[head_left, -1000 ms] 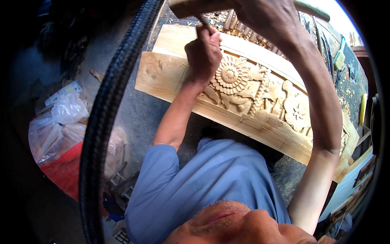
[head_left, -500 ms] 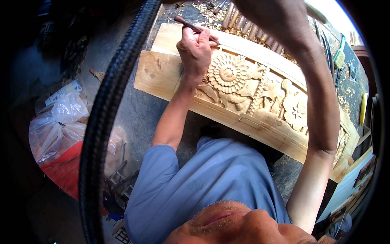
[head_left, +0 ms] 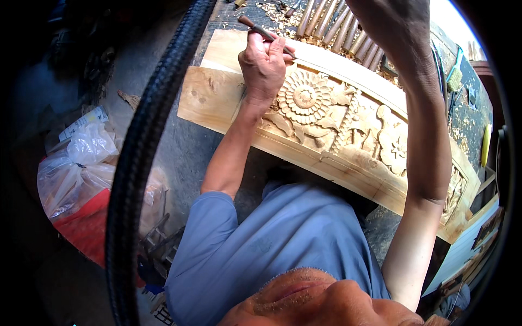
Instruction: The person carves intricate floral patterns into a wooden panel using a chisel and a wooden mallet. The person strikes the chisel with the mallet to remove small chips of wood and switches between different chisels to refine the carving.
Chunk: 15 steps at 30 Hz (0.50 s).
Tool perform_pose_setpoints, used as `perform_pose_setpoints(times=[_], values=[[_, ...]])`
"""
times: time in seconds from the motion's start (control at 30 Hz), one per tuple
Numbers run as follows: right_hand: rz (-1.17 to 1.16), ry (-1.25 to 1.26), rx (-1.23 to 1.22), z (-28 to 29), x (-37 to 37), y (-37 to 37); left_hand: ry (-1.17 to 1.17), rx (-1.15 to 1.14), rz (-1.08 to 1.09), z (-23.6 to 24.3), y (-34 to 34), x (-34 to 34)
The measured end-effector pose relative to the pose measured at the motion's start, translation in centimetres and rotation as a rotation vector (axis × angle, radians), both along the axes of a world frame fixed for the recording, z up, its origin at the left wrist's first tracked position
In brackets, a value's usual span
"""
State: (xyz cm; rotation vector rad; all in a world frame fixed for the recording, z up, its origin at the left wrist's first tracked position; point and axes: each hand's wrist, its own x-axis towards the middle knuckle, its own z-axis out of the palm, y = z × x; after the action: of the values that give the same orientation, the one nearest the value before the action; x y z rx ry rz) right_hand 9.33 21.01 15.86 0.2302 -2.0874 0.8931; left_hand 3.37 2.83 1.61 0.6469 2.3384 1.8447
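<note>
My left hand (head_left: 263, 68) is closed on a dark chisel (head_left: 253, 26), held slanting with its lower end on the pale upper border of the carved wooden panel (head_left: 337, 157), just above a round petalled flower (head_left: 304, 96). The panel also carries leaves, a twisted rib and a second flower (head_left: 392, 146). My right hand (head_left: 394, 24) is raised at the top edge, over the row of tool handles; its fingers are out of sight, so what it holds does not show.
Wooden tool handles (head_left: 340, 30) and shavings lie on the dark bench (head_left: 223, 22), with a green-bristled brush (head_left: 454, 76) and a yellow item (head_left: 485, 145) at right. A thick black braided hose (head_left: 144, 136) crosses the left foreground, near tied plastic bags (head_left: 79, 179).
My left hand and chisel have moved left and down from the top border to lower on the panel's edge. My right hand has shifted right and upward; the mallet seen earlier has left view.
</note>
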Motion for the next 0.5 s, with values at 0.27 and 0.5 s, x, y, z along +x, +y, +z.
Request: perform_pose_setpoints(times=[0.27,0.5], values=[[-0.216,-0.004,0.368,-0.7,-0.6,1.4,0.25,-0.157,-0.012,-0.2,-0.1,0.2],[-0.164,-0.242,0.425,-2.0,0.0,1.5,0.356,-0.153,-0.047,-0.4,1.5,0.6]])
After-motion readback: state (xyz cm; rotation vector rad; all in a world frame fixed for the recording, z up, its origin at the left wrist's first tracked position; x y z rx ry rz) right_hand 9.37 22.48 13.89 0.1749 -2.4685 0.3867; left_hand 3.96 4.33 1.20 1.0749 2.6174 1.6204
